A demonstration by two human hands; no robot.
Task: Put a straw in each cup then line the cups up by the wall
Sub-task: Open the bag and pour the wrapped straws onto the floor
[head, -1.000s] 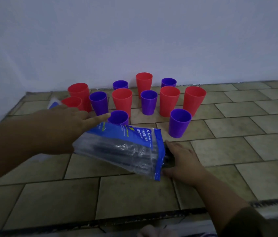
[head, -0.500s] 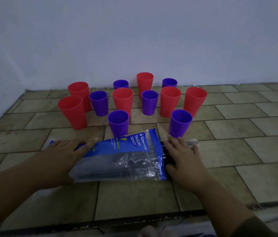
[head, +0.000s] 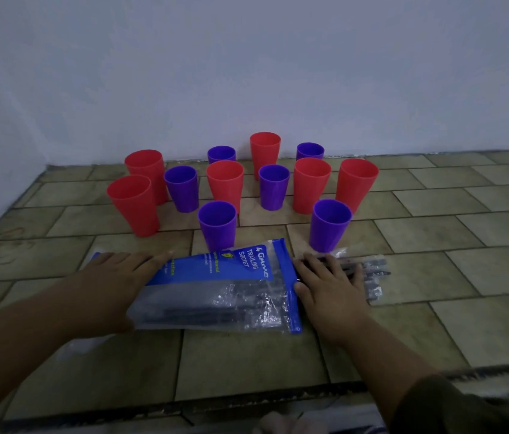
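Step in hand: getting straws out of the pack; no cup has one yet. Left hand (head: 115,277) lies flat, fingers straight, pressing the left end of the clear, blue-labelled bag (head: 222,296) onto the tiled surface (head: 434,227). Right hand (head: 331,283) is also flat, spread over dark straws (head: 372,270) at the bag's right mouth, gripping nothing. Red and purple cups (head: 225,183) stand clustered just beyond, near the wall (head: 247,73). Next, probably: pinch one straw free and drop it into a cup.

Cups (head: 273,186) grouped nr wall (head: 247,73); bag (head: 222,296) in front, straws (head: 372,270) (some inside it) just to its right.
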